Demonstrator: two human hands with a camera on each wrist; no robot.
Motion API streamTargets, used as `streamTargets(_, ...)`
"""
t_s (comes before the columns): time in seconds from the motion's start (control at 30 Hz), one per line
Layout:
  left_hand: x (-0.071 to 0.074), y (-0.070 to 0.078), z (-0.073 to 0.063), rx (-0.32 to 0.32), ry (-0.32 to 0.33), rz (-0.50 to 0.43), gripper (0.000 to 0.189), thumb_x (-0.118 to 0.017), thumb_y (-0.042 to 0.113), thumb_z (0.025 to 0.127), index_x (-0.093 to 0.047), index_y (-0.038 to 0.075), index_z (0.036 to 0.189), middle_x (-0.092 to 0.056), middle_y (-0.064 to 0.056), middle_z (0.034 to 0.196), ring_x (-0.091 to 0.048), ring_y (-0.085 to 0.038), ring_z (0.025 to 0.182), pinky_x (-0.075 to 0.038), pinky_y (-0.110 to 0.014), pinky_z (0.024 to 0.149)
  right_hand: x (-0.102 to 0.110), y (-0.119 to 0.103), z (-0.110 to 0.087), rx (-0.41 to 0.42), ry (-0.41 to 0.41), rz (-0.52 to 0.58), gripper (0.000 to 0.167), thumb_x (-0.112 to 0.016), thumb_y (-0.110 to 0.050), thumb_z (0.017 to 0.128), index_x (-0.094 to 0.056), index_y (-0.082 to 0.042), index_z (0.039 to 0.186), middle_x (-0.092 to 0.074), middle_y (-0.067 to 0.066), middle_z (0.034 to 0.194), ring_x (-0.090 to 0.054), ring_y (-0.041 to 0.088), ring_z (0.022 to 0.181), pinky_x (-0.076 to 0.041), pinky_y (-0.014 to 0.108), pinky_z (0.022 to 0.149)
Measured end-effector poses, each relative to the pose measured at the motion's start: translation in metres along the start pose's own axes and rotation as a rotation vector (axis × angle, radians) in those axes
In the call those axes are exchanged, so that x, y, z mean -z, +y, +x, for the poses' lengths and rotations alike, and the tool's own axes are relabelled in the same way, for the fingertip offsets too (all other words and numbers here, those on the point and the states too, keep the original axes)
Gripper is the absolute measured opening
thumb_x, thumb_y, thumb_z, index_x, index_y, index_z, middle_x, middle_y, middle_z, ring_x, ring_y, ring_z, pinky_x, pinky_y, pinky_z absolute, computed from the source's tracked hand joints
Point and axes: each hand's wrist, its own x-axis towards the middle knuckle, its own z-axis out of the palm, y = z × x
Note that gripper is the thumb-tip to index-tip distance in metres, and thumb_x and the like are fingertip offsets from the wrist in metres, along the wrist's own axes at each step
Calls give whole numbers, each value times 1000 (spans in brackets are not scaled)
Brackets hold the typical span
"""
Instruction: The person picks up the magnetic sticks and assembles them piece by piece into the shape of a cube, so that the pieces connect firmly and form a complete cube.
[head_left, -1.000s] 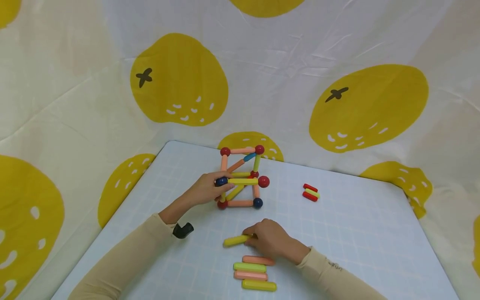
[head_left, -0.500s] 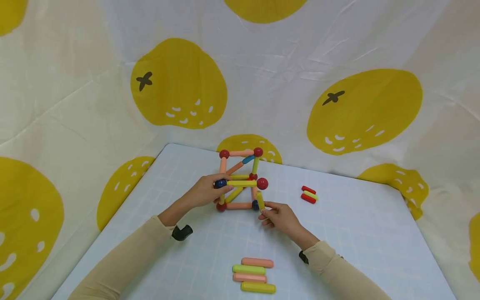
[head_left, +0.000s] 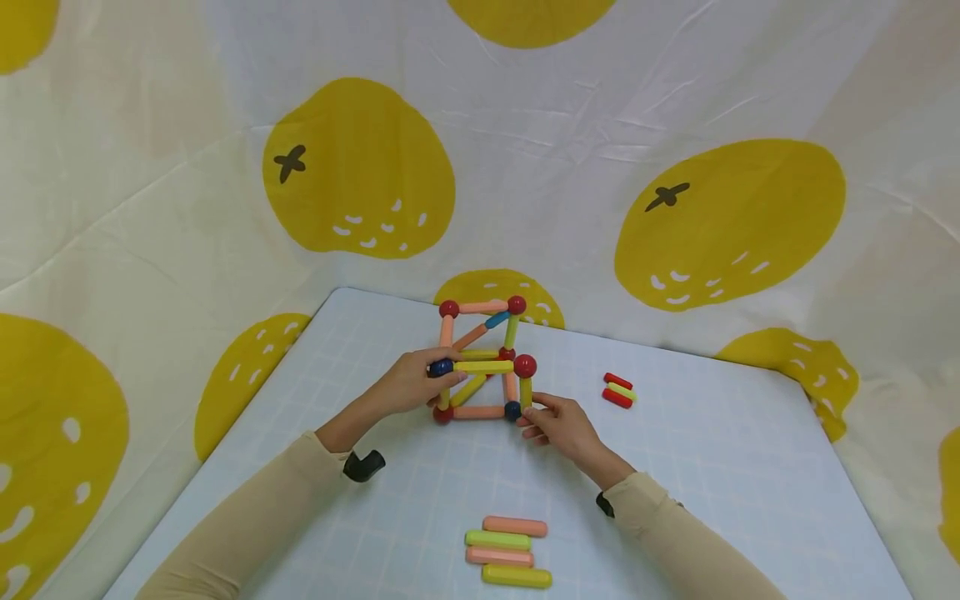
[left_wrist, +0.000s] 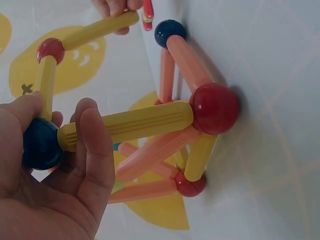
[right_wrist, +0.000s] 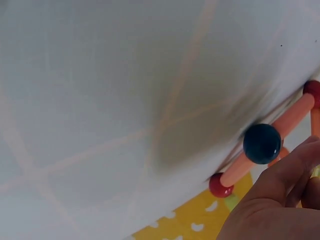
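Observation:
A box-like frame of magnetic rods and balls stands on the table, with red balls, dark blue balls and orange, yellow and lime rods. My left hand (head_left: 408, 382) grips its front upper-left corner, fingers around a dark blue ball (left_wrist: 42, 145) and the end of a yellow rod (left_wrist: 150, 121). From that ball another yellow rod (head_left: 486, 367) reaches a red ball (head_left: 525, 365). My right hand (head_left: 564, 429) pinches the lower end of a yellow stick (head_left: 527, 392) whose top meets that red ball. In the left wrist view its lower end is apart from the lower dark blue ball (left_wrist: 170, 34).
Nearer on the table lie several long rods in a stack of rows, among them a lime rod (head_left: 498, 540) and a yellow one (head_left: 517, 576). To the right are short rods, two red (head_left: 617, 398) and one lime (head_left: 622, 390). A fruit-print curtain (head_left: 540, 200) hangs behind the table.
My right hand has carried the yellow stick from near the loose rods up to the frame, turned it upright and brought its top against the red ball. The left hand stays at its corner.

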Motion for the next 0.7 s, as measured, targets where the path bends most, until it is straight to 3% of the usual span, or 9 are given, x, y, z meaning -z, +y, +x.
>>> streamTargets(0.37,-3,2,4,11,24,31,33,-71,42,95,-66,28,125,-64,-9,82,-64,-35,65,-47,-28,55,-10,1,16,-1,8,35,45,-60,-16,103,-52,-8,147,-77,14,107,-74,16,79,-62,30,73)
streamTargets(0.6,-2,4,4,-6,34,44,34,-71,40,96,-65,26,127,-63,-6,82,-60,-20,59,-47,-27,56,-9,-1,20,-31,-15,-5,45,-59,-18,104,-51,-10,148,-76,11,108,-73,18,79,-62,30,76)
streamTargets(0.7,-2,4,6,-11,34,42,34,-71,39,96,-65,25,127,-63,-7,83,-59,-19,59,-47,-27,56,1,-1,22,-22,-10,-90,43,-60,-22,104,-54,-11,145,-76,8,103,-71,18,77,-61,29,74)
